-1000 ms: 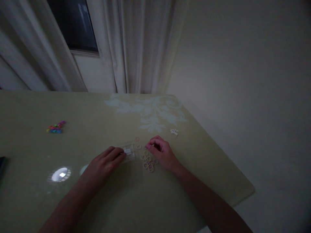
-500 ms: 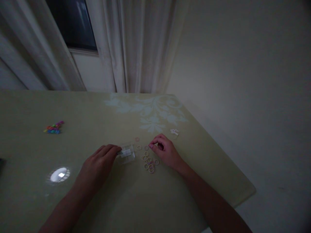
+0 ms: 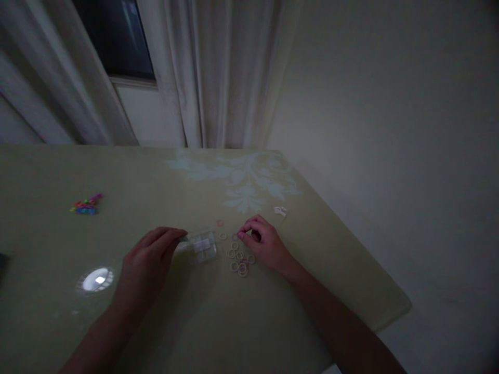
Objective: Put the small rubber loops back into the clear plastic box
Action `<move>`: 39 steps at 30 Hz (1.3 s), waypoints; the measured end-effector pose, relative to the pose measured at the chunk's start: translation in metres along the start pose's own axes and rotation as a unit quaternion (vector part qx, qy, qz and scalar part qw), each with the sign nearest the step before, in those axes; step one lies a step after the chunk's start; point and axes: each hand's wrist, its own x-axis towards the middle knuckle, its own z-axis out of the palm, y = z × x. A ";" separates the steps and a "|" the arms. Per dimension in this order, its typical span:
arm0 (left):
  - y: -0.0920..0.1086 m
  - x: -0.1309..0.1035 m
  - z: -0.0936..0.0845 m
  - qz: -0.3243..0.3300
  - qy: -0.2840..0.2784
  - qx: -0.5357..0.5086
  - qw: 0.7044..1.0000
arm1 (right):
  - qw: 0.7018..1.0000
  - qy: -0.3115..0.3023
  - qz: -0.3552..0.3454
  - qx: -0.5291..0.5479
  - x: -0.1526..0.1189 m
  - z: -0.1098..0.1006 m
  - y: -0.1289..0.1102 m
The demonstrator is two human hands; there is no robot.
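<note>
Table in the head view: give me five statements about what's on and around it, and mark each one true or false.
1. The clear box is to the left of the loose rings. True.
2. The right hand is the one at the clear box. False: the left hand is at it, while the right hand is beside the rings.
3. The small multicoloured pile lies on the left part of the table. True.
4. The loose rings are stacked in one neat tower. False: they lie spread out, some overlapping.
5. The curtain hangs beyond the table's far edge. True.
</note>
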 end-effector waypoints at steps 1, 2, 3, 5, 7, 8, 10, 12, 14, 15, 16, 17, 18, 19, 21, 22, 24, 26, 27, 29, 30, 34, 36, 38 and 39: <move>0.001 0.000 0.000 0.009 -0.006 0.001 1.000 | 1.000 -0.001 0.001 -0.002 0.000 0.000 0.000; 0.002 -0.001 0.001 0.031 -0.018 0.001 0.999 | 1.000 -0.002 0.002 -0.004 0.000 0.001 -0.001; 0.003 -0.002 0.001 0.060 -0.034 0.000 0.998 | 1.000 -0.002 0.002 -0.004 -0.001 0.001 -0.001; 0.003 -0.004 0.003 0.122 -0.071 -0.002 0.990 | 1.000 -0.003 0.003 -0.002 -0.001 0.001 -0.002; 0.003 -0.007 0.005 0.163 -0.093 -0.004 0.982 | 1.000 -0.005 0.002 -0.001 -0.002 0.002 -0.002; 0.002 -0.008 0.006 0.172 -0.098 -0.004 0.980 | 1.000 -0.005 0.001 -0.001 -0.002 0.002 -0.001; 0.001 -0.010 0.008 0.183 -0.097 -0.002 0.978 | 1.000 -0.004 -0.001 -0.005 -0.001 0.001 0.000; 0.001 -0.010 0.010 0.189 -0.088 -0.005 0.978 | 1.000 -0.008 -0.002 -0.018 -0.001 -0.001 0.002; 0.002 -0.009 0.010 0.191 -0.085 -0.014 0.978 | 0.999 -0.026 -0.002 -0.039 0.000 -0.003 0.004; 0.002 -0.009 0.010 0.190 -0.088 -0.018 0.978 | 0.998 -0.038 -0.003 -0.052 0.000 -0.004 0.004; 0.003 -0.009 0.010 0.189 -0.093 -0.020 0.977 | 0.997 -0.049 -0.006 -0.066 0.000 -0.005 0.004; 0.003 -0.008 0.009 0.187 -0.096 -0.020 0.977 | 0.995 -0.059 -0.010 -0.079 0.000 -0.005 0.004; 0.003 -0.008 0.008 0.185 -0.099 -0.016 0.978 | 0.994 -0.068 -0.015 -0.089 0.000 -0.005 0.003; 0.003 -0.008 0.007 0.183 -0.101 -0.011 0.978 | 0.992 -0.077 -0.019 -0.097 -0.001 -0.005 0.001; 0.003 -0.009 0.005 0.172 -0.108 0.003 0.979 | 0.990 -0.092 -0.020 -0.104 -0.001 -0.004 -0.002; 0.003 -0.009 0.005 0.165 -0.114 0.010 0.980 | 0.990 -0.098 -0.019 -0.105 -0.002 -0.003 -0.003; 0.003 -0.009 0.004 0.158 -0.121 0.020 0.980 | 0.989 -0.103 -0.021 -0.106 -0.003 -0.001 -0.005; 0.003 -0.009 0.005 0.163 -0.115 0.024 0.980 | 0.988 -0.111 -0.033 -0.106 -0.004 0.001 -0.005; 0.003 -0.009 0.005 0.170 -0.111 0.023 0.979 | 0.987 -0.118 -0.041 -0.105 -0.004 0.002 -0.005; 0.003 -0.008 0.006 0.184 -0.103 0.023 0.977 | 0.984 -0.136 -0.056 -0.103 -0.006 0.005 -0.004; 0.003 -0.007 0.005 0.189 -0.101 0.026 0.976 | 0.982 -0.144 -0.061 -0.103 -0.006 0.006 -0.004; 0.005 -0.003 0.003 0.205 -0.075 0.038 0.975 | 0.978 -0.157 -0.066 -0.123 -0.009 0.011 -0.001; 0.008 -0.002 0.002 0.206 -0.058 0.029 0.976 | 0.977 -0.158 -0.071 -0.127 -0.010 0.012 -0.001; 0.013 -0.003 0.005 0.190 -0.036 0.000 0.981 | 0.980 -0.152 -0.071 -0.105 -0.009 0.012 -0.002; 0.017 -0.004 0.007 0.176 -0.023 -0.021 0.984 | 0.984 -0.142 -0.065 -0.084 -0.008 0.012 -0.003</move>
